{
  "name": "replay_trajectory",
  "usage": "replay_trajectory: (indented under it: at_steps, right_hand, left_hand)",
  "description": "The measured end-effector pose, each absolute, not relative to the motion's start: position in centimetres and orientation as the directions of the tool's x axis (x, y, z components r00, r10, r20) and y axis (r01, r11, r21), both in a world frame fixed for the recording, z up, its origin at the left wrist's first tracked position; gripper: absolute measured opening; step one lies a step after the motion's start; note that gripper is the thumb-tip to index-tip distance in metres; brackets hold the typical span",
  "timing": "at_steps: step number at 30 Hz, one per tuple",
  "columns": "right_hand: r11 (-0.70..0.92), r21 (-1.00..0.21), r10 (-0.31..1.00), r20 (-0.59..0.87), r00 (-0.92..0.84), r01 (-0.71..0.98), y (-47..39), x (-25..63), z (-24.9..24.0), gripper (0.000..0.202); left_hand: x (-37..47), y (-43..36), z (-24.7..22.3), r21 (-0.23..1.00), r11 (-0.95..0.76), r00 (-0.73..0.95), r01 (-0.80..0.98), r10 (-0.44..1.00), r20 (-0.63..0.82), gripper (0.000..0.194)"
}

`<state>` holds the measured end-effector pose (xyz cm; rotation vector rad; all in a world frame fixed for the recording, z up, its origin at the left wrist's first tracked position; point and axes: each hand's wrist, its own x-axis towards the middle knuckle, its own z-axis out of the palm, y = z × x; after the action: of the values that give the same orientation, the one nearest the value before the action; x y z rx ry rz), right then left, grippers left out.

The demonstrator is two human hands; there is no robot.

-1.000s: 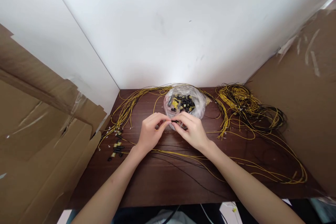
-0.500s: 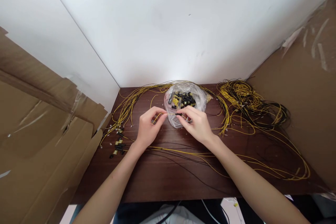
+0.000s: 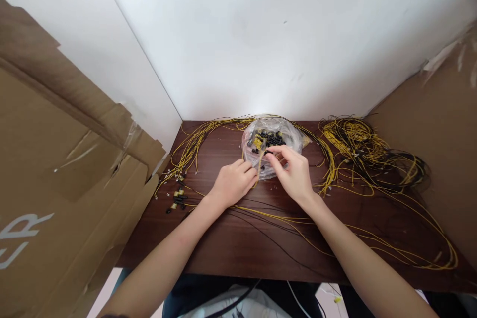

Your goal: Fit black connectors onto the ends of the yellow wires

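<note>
Over the clear bag point(image 3: 297, 140), the right hand point(image 3: 294, 173) pinches a small black connector point(image 3: 268, 152), probably best held steady, while the left hand point(image 3: 234, 183) curls by a blurred yellow wire point(image 3: 260, 164), its grip unclear.

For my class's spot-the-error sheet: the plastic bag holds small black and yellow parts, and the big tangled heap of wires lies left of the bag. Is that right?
Not quite: in the head view, the big tangled heap of wires lies right of the plastic bag, not left. The bag holds small black and yellow parts.
</note>
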<state>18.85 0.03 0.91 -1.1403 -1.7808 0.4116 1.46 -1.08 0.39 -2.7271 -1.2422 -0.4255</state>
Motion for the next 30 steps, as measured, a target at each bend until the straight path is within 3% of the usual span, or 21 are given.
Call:
replay_trajectory:
  at_steps: [3, 6, 9, 13, 18, 21, 23, 27, 30]
  right_hand:
    - [0.428, -0.764, 0.891, 0.446, -0.084, 0.483, 0.0, 19.2, 1.7, 0.018]
    - [0.38, -0.793, 0.925, 0.305, -0.228, 0.477, -1.4, 19.7, 3.6, 0.017]
    - [0.396, -0.738, 0.89, 0.161, -0.426, 0.547, -4.5, 20.0, 5.3, 0.012]
    - [0.437, -0.63, 0.848, 0.05, -0.527, 0.642, -9.1, 20.2, 4.1, 0.008]
    - [0.66, -0.369, 0.745, 0.211, -0.633, 0.654, -11.2, 20.8, -0.1, 0.013]
    - [0.71, -0.288, 0.704, 0.287, -0.649, 0.643, -10.4, 21.3, -1.2, 0.017]
    - [0.717, -0.262, 0.697, 0.295, -0.654, 0.646, -9.5, 21.6, -1.4, 0.018]
    - [0.69, -0.297, 0.724, 0.271, -0.635, 0.66, -7.6, 22.1, -1.1, 0.018]
    - [0.598, -0.508, 0.792, 0.255, -0.555, 0.62, -6.4, 22.3, -0.3, 0.016]
  left_hand:
    - [2.6, -1.3, 0.6, -0.034, -0.639, 0.634, 0.768, 0.753, 0.176, 0.017]
    - [2.8, -1.3, 1.3, 0.004, -0.653, 0.649, 0.758, 0.754, 0.104, 0.019]
    - [1.7, -1.3, 2.3, 0.048, -0.701, 0.699, 0.712, 0.713, 0.05, 0.017]
    - [-0.3, -2.4, 3.5, 0.109, -0.749, 0.75, 0.653, 0.66, 0.041, 0.026]
    - [-2.0, -4.5, 3.5, 0.212, -0.768, 0.769, 0.604, 0.632, 0.099, 0.062]
    - [-2.7, -5.2, 2.5, 0.291, -0.767, 0.755, 0.572, 0.631, 0.178, 0.078]
    - [-3.1, -5.1, 1.7, 0.313, -0.758, 0.727, 0.572, 0.645, 0.233, 0.078]
    - [-3.8, -4.1, 0.6, 0.265, -0.745, 0.693, 0.612, 0.667, 0.274, 0.06]
    - [-4.1, -2.8, 0.9, 0.201, -0.769, 0.719, 0.607, 0.639, 0.273, 0.05]
